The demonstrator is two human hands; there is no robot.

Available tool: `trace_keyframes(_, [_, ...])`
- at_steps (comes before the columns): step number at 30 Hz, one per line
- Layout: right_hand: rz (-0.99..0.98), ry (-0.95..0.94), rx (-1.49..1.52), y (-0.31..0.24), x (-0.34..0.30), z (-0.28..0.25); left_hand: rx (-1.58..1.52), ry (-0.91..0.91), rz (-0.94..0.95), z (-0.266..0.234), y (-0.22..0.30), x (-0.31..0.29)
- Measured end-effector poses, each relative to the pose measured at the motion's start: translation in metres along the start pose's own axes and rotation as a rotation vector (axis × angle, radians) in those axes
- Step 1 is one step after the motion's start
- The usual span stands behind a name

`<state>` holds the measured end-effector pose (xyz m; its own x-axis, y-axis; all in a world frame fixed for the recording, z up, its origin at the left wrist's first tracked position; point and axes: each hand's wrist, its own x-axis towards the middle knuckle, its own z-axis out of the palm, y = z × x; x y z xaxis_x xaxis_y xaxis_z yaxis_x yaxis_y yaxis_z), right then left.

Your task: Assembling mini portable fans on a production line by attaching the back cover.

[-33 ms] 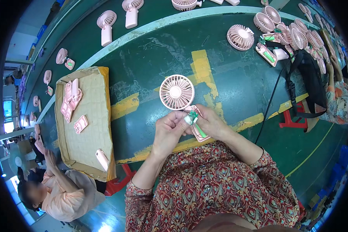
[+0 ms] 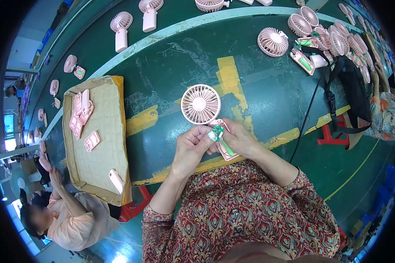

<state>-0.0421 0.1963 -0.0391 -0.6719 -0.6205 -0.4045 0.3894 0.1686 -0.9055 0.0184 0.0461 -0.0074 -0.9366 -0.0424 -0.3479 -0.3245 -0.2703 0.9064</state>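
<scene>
- Steadying the pink handle (image 2: pixel 227 156): the right hand (image 2: pixel 242 140), grip closed around it.
- Left hand (image 2: pixel 190 144), grip pinched on a white piece (image 2: pixel 213 135) — gentle pressure would likely spare the green part (image 2: pixel 218 130).

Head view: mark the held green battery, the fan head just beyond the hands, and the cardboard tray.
Green battery (image 2: pixel 228 148): head view, exposed side.
Fan head (image 2: pixel 199 104): head view, central hub.
Cardboard tray (image 2: pixel 91 168): head view, bare floor.

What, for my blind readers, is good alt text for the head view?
A person's left hand and right hand hold an open pink handle, green cylinder showing, beside a fan head on a green worktable; a cardboard tray of pink parts lies left.
</scene>
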Motion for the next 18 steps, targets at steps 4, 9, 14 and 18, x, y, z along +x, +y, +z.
trace_keyframes(4, [-0.071,0.065,-0.143,0.004,0.003,0.001,-0.057,-0.081,0.077,0.003,-0.004,-0.003])
trace_keyframes(9, [-0.064,0.041,-0.084,0.007,0.003,-0.001,0.013,0.072,0.087,0.003,-0.006,-0.006])
trace_keyframes(14, [0.137,-0.118,0.453,-0.009,-0.005,-0.006,0.17,0.138,0.128,-0.001,-0.001,-0.005])
trace_keyframes(18, [0.162,-0.095,0.586,-0.008,-0.004,-0.007,0.286,0.131,0.202,-0.006,-0.003,0.0])
